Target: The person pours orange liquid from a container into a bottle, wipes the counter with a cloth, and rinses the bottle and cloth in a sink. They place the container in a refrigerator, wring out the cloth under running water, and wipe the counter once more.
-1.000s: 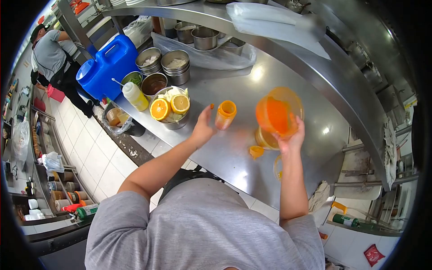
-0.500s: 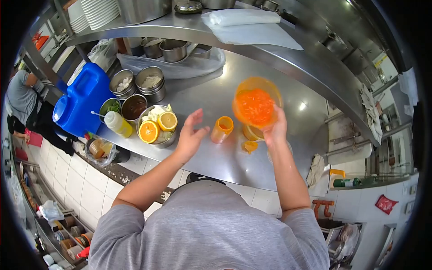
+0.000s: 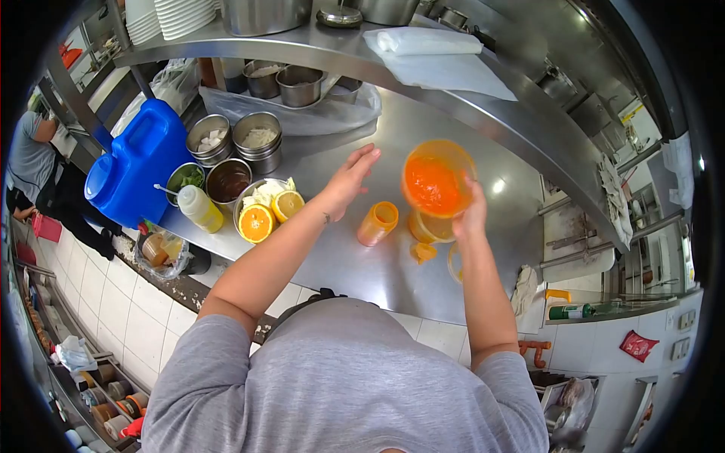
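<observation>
My right hand [image 3: 471, 211] grips the right side of a clear tub of orange sauce [image 3: 436, 181], tilted above the steel counter. Nothing is in my left hand [image 3: 351, 180], whose fingers stretch out over the counter, to the left of the tub. Below and between my hands stands an open orange squeeze bottle [image 3: 377, 224]. Another clear container [image 3: 431, 226] sits partly hidden beneath the tub, with an orange nozzle cap [image 3: 423, 253] beside it. A round clear lid [image 3: 455, 262] lies partly behind my right forearm.
At the left are a blue jug [image 3: 140, 162], a yellow squeeze bottle [image 3: 199, 209], a bowl with halved oranges [image 3: 257, 223] and several steel pots. A steel shelf [image 3: 317, 54] runs across the back. Far left, a person [image 3: 38, 155] stands near a pink bucket [image 3: 47, 227].
My left hand has moved up and to the right, its fingers now extended. The tub has shifted slightly right and down, still in my right hand. The camera view has shifted a little.
</observation>
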`<state>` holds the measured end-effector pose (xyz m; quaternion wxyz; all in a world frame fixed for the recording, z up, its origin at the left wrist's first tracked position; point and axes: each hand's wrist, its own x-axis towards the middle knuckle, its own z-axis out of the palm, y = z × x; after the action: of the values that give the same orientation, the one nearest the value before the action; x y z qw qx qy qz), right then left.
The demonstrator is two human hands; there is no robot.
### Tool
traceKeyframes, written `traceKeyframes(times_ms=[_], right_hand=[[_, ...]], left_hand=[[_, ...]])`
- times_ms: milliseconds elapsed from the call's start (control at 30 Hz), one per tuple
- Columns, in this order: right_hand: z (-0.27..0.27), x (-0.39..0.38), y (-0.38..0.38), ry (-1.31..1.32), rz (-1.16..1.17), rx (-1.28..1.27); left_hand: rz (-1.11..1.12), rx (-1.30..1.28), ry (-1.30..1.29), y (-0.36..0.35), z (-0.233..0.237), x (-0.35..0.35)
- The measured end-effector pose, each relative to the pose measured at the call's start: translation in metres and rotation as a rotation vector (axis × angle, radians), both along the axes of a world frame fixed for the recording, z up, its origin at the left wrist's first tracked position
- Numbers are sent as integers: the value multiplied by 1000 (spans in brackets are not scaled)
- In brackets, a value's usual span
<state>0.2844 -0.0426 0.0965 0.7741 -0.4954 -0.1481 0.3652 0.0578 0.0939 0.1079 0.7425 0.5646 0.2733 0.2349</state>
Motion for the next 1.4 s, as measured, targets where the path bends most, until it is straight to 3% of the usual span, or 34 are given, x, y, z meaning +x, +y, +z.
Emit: traceKeyframes(times_ms=[100,167,233,300,500,1400], right_hand=[[16,-5,6,76,-78,-6],[7,-23,16,-430,-49,7],[7,-30,22,-460,-75,66],[4,-31,24,-768,-122,58],[-3,-36,26,-964,-201,75],[13,-46,14,-1185,-280,191]], left_hand=[[-129,-27,11,9,-14,21],[-189,-155,-122,10,-19,38],[-246,-275,-263,12,-15,42],[-192,-277,-368,12,-12,41],[-131,-273,-381,7,-12,37],[-160,-231,-578,0,6,34]])
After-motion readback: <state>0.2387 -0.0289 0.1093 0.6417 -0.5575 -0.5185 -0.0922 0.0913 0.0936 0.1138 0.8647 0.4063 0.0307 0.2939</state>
